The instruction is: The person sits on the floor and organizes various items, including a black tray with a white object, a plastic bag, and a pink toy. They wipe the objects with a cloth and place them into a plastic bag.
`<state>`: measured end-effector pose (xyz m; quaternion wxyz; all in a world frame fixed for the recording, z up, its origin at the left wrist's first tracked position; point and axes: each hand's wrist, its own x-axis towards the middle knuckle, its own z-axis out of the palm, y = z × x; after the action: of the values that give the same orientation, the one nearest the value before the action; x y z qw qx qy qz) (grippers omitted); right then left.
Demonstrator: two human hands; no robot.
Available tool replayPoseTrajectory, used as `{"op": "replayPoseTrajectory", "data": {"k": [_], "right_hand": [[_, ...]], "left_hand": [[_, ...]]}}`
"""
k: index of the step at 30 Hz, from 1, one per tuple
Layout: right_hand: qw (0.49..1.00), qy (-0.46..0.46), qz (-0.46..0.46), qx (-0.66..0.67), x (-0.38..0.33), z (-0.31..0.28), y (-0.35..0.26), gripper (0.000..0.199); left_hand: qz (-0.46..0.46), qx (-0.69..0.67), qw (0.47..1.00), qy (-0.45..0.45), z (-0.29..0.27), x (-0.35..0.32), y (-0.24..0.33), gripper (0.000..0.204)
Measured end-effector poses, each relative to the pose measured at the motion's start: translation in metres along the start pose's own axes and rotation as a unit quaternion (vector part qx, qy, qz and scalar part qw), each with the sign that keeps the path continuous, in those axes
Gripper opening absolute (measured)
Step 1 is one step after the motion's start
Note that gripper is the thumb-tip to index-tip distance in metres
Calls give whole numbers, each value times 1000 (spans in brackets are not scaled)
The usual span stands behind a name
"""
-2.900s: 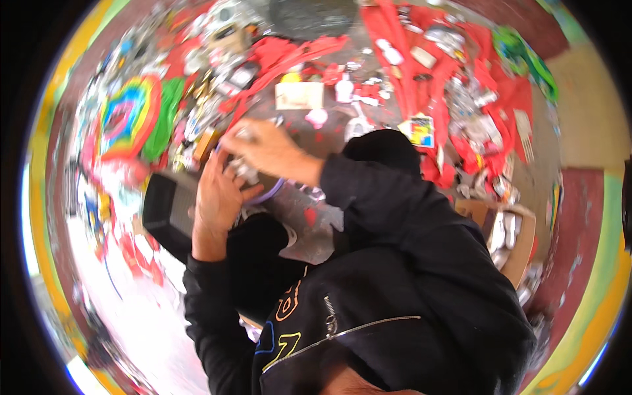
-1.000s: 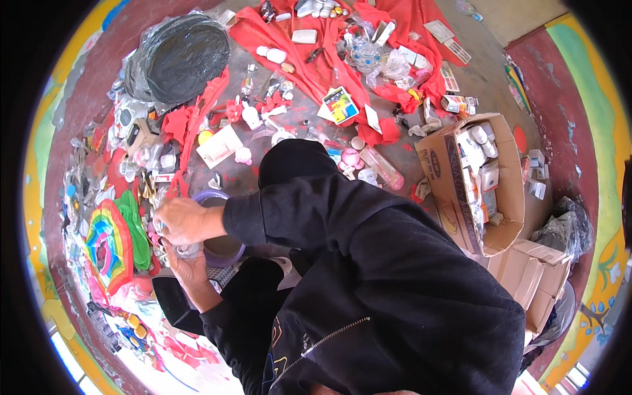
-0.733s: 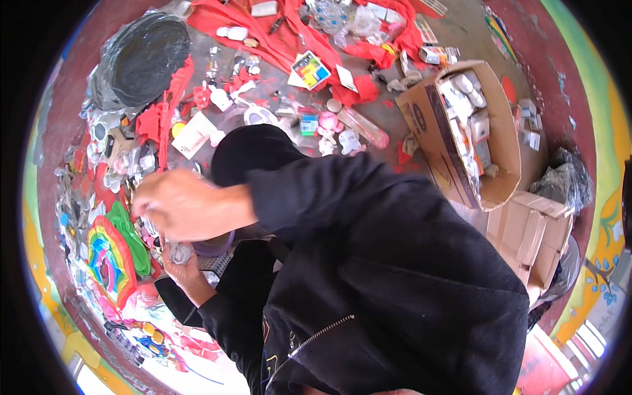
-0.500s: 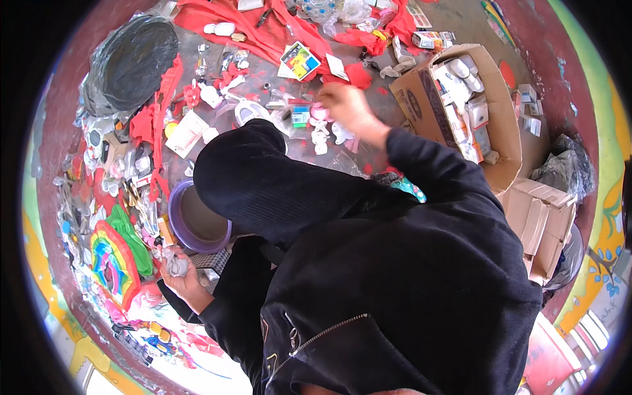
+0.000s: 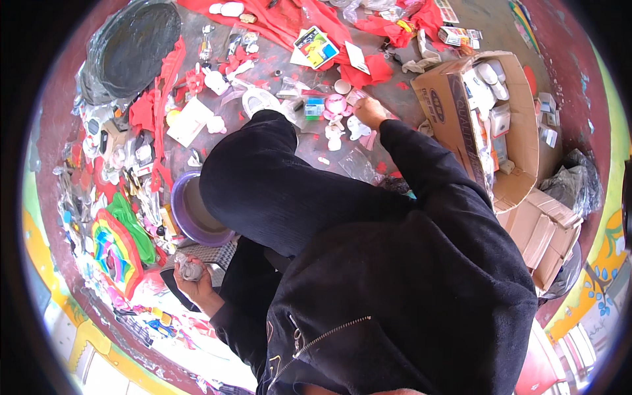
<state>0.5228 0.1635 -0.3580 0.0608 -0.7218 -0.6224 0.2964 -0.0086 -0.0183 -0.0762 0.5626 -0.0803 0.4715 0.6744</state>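
My left hand (image 5: 197, 289) is closed round a crumpled greyish-white cloth (image 5: 189, 268), just below the purple basin (image 5: 196, 226). My right hand (image 5: 370, 113) reaches out beyond my knee, low over the scattered things, with its fingers curled together. A pale pink piece shows at its fingertips, too small to name, and I cannot tell whether they grip it. Beside this hand lie a round pink plastic thing (image 5: 335, 105), a small white cup (image 5: 342, 86), a white figure-shaped piece (image 5: 358, 128) and a blue-and-green box (image 5: 314, 108).
An open cardboard box (image 5: 454, 112) full of white items stands at the right, with a folded carton (image 5: 540, 230) nearer me. Red cloth (image 5: 263, 23) stretches across the far floor. A black round tub (image 5: 135, 52) sits far left, above heaped clutter and a rainbow-coloured item (image 5: 117, 253).
My right hand has moved right and nearer, off the round pink thing, which now shows with the white cup. The whole view has shifted slightly. My left hand still holds the cloth.
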Motion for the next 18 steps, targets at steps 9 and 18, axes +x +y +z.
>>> {"op": "replayPoseTrajectory", "data": {"k": [9, 18], "right_hand": [[993, -39, 10, -110, 31, 13, -68, 20], [993, 29, 53, -96, 43, 18, -24, 19]], "left_hand": [[8, 43, 998, 43, -3, 9, -14, 21], [22, 90, 992, 80, -2, 4, -18, 21]]}}
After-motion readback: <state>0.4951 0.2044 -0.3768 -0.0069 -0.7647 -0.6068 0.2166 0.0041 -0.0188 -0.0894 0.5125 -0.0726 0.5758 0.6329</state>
